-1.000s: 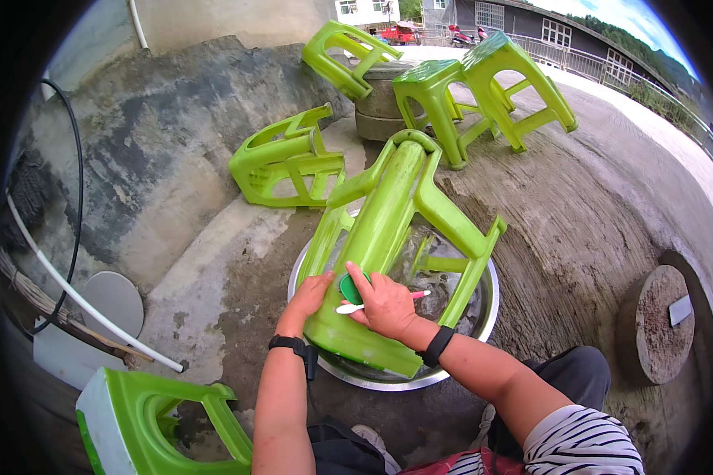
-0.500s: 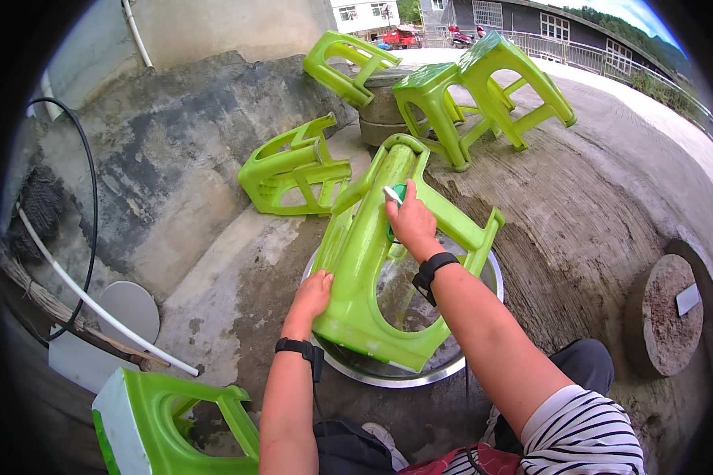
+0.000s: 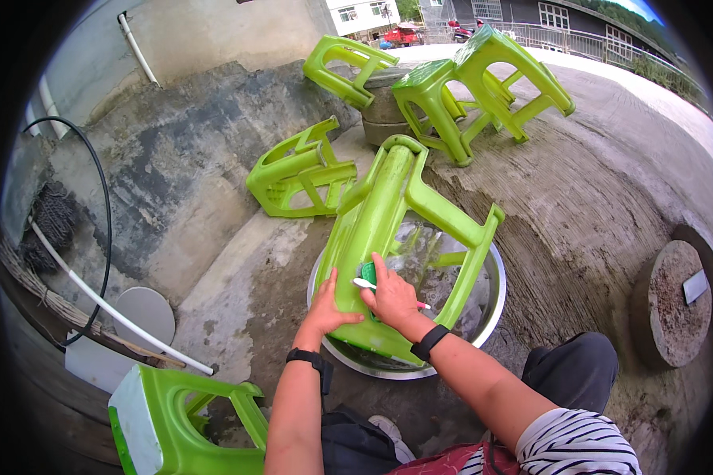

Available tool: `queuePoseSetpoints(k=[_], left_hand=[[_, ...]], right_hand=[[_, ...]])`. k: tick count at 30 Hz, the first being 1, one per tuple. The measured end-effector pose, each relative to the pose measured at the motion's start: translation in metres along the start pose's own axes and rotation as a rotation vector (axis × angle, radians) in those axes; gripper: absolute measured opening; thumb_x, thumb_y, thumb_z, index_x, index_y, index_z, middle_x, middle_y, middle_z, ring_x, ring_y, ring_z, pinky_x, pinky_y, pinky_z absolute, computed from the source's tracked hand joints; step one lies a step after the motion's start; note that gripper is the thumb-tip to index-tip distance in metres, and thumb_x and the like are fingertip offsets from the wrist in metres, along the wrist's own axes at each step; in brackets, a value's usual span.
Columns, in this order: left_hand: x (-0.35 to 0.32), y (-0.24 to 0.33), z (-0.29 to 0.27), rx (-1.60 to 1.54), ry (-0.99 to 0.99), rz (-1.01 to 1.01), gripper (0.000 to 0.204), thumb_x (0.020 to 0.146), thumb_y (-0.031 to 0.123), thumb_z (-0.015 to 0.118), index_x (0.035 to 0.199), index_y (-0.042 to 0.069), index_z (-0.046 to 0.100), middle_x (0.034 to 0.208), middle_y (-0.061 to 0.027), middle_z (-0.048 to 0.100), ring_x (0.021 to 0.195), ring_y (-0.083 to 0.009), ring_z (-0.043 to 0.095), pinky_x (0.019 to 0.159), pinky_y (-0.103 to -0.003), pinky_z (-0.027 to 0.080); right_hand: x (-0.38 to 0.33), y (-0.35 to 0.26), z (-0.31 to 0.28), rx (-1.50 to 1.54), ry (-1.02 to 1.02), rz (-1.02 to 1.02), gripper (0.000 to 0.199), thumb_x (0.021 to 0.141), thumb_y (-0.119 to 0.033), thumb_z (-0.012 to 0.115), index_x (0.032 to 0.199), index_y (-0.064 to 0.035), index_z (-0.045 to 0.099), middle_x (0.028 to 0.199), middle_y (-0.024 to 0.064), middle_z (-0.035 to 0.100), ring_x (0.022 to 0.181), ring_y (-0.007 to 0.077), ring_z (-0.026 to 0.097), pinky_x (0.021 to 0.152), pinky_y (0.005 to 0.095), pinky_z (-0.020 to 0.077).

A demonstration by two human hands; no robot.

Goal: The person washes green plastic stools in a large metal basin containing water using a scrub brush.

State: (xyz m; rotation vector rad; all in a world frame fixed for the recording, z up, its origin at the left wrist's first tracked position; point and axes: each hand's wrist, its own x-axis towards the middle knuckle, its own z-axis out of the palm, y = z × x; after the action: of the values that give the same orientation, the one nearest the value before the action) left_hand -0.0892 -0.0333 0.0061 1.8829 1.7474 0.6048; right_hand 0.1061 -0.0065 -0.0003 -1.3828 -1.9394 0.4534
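A round metal basin [image 3: 495,309] stands on the wet concrete ground [image 3: 594,198], and it carries a green plastic stool [image 3: 388,237] that lies tilted across it. The seat end of the stool rests at the near rim of the basin, and the legs point away over the far rim. Inside the basin, between the stool legs, some water is visible.

The left hand [image 3: 325,309] lies on the left side of the stool near the seat, with fingers closed around its edge. The right hand [image 3: 392,299] is curled around a green brush [image 3: 367,275] with a white handle and presses it on the stool.

Other green stools [image 3: 301,170] lie or stand beyond the basin. One more stool [image 3: 182,423] stands near the person's left side.
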Motion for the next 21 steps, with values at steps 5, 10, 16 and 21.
queuePoseSetpoints(k=[5, 10, 16, 21], left_hand=[[0.005, 0.011, 0.003, -0.019, -0.007, 0.016, 0.134, 0.051, 0.031, 0.091, 0.152, 0.001, 0.008, 0.148, -0.0252, 0.030, 0.139, -0.0363, 0.029, 0.115, -0.040, 0.025], [0.008, 0.002, 0.006, -0.001, -0.008, 0.005, 0.134, 0.050, 0.031, 0.092, 0.152, 0.004, 0.009, 0.149, -0.0247, 0.028, 0.138, -0.0383, 0.029, 0.114, -0.041, 0.026], [-0.003, -0.010, 0.007, -0.044, -0.011, 0.024, 0.135, 0.050, 0.031, 0.091, 0.153, 0.005, 0.007, 0.151, -0.0236, 0.025, 0.141, -0.0376, 0.024, 0.116, -0.041, 0.024], [0.007, -0.010, 0.007, -0.086, -0.028, 0.060, 0.125, 0.061, 0.038, 0.086, 0.153, 0.007, 0.007, 0.154, -0.0233, 0.020, 0.142, -0.0377, 0.020, 0.117, -0.041, 0.019]], right_hand=[[0.101, 0.036, -0.042, 0.087, 0.289, 0.291, 0.065, 0.089, -0.042, 0.052, 0.138, -0.0039, 0.033, 0.086, 0.0239, 0.066, 0.080, 0.0429, 0.064, 0.068, 0.0517, 0.0502], [0.077, 0.021, -0.030, 0.070, 0.165, 0.244, 0.065, 0.088, -0.040, 0.053, 0.138, -0.0027, 0.033, 0.090, 0.0252, 0.065, 0.081, 0.0429, 0.064, 0.069, 0.0521, 0.0506], [-0.040, -0.007, -0.001, -0.133, -0.114, -0.126, 0.078, 0.080, -0.044, 0.065, 0.142, -0.0097, 0.032, 0.094, 0.0246, 0.060, 0.084, 0.0397, 0.065, 0.069, 0.0482, 0.0543], [0.068, 0.020, -0.041, -0.159, 0.151, 0.161, 0.062, 0.088, -0.041, 0.055, 0.135, -0.0048, 0.034, 0.087, 0.0225, 0.064, 0.076, 0.0401, 0.065, 0.064, 0.0490, 0.0520]])
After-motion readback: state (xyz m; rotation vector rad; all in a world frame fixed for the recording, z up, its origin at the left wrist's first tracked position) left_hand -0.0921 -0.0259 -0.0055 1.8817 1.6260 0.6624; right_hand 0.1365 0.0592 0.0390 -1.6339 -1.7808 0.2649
